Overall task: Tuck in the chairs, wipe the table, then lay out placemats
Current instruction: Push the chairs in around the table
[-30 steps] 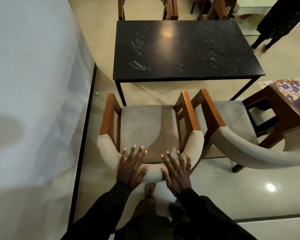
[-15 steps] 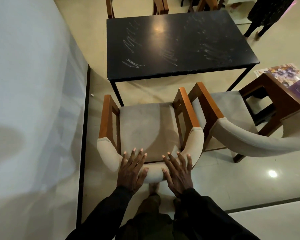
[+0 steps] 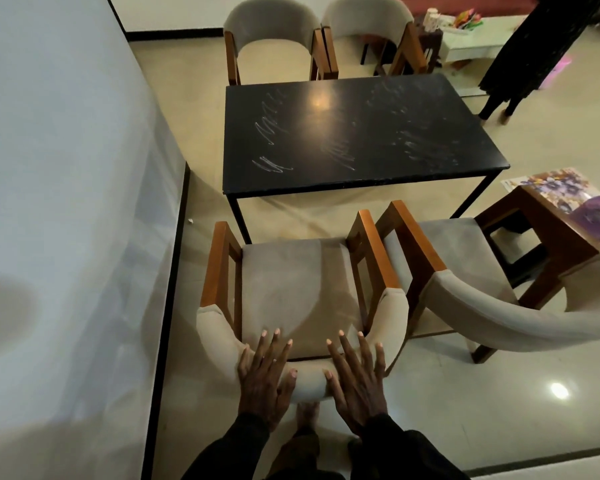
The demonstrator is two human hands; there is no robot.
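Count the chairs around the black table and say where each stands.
4. The nearest chair, with the left hand and right hand on its backrest; a second chair at its right, turned askew; two more across the table, far-left chair and far-right chair. Others may be hidden.

Left grip [image 3: 262, 379] and right grip [image 3: 357, 382] side by side, palms down, fingers straight, spread toward 12 o'clock, thumbs angled inward. Dark left sleeve [image 3: 229, 452] and right sleeve [image 3: 406, 452] enter from 6 o'clock. Bare foot [image 3: 305, 419] between wrists.
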